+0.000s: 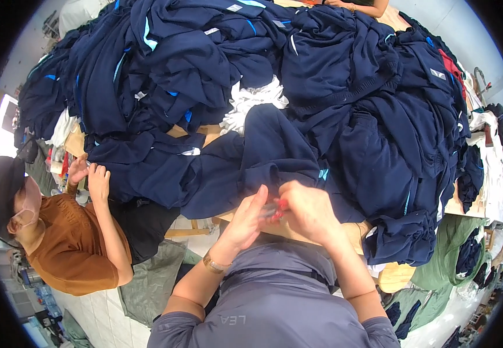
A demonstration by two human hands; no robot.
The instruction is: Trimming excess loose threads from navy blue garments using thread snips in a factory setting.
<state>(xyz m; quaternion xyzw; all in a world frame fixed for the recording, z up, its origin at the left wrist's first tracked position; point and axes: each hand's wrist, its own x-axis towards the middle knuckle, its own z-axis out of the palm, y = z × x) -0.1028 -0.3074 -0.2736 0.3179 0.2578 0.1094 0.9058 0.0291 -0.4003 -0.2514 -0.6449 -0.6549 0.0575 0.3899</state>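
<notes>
Pale wood of a table (353,233) shows at the near edge and through gaps under navy clothes. At the far left, a co-worker in a brown shirt (74,246) and a dark cap (1,197) faces the table, both hands raised beside the cloth at its left end. Next comes a tall heap of navy clothes (176,64) with light blue and bright blue trim.

At the middle, just past the near edge, the person's left hand (244,221) is partly curled with the thumb pointing up; I cannot tell whether its fingers grip anything. Beyond it lies a bunch of white cloth (255,103). Between the hands is a small red-and-grey tool (273,211), blurred, its grey part close by the left fingers and its red part against the right ones. Just beyond both hands, a navy garment (277,142) spreads over the table. The right hand (312,213) is bent into a loose fist, back upward, closed on the tool's red end.

Farther right are more piled navy clothes (344,52), a crumpled navy bundle (401,238) at the table's edge, a green sheet (437,249) below, and white cloth (491,168).
</notes>
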